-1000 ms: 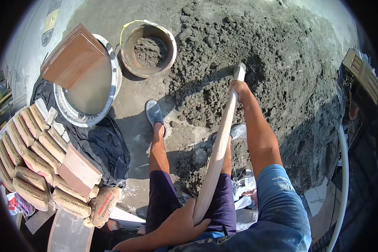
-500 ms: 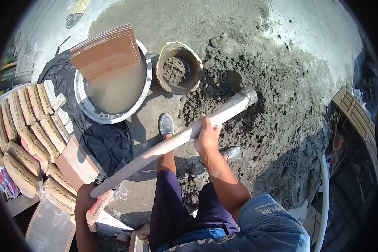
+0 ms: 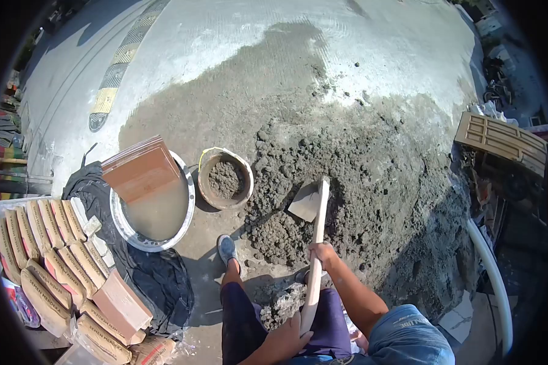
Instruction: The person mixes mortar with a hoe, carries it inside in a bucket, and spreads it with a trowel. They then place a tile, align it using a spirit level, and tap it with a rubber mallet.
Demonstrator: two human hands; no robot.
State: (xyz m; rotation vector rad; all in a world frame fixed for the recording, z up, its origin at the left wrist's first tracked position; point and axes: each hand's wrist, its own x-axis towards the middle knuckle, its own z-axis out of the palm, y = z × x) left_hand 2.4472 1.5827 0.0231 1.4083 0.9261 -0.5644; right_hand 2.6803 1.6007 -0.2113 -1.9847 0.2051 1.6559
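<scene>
Both of my hands are wrapped around the long pale wooden handle of a hoe [image 3: 318, 226]. My right hand [image 3: 323, 253] grips it partway along, while my left hand [image 3: 286, 339] holds it near the bottom end, close to my thighs. The hoe's flat metal blade [image 3: 304, 202] rests at a heap of damp grey mortar mix [image 3: 371, 176], left of the handle's top. Left of the heap stands a bucket [image 3: 246, 193] partly filled with mortar [image 3: 225, 180].
A round white-rimmed tub [image 3: 187, 213] holds murky water and several brown tiles [image 3: 141, 172]. Black cloth [image 3: 158, 286] lies beside it. Stacked cement bags [image 3: 49, 292] stand at left. Wooden panels [image 3: 502, 143] and a pale pipe [image 3: 492, 274] are at right.
The hoe has swung from a diagonal to nearly straight ahead of me, its blade now at the heap. My left hand has moved right, toward my body. The view has tilted up.
</scene>
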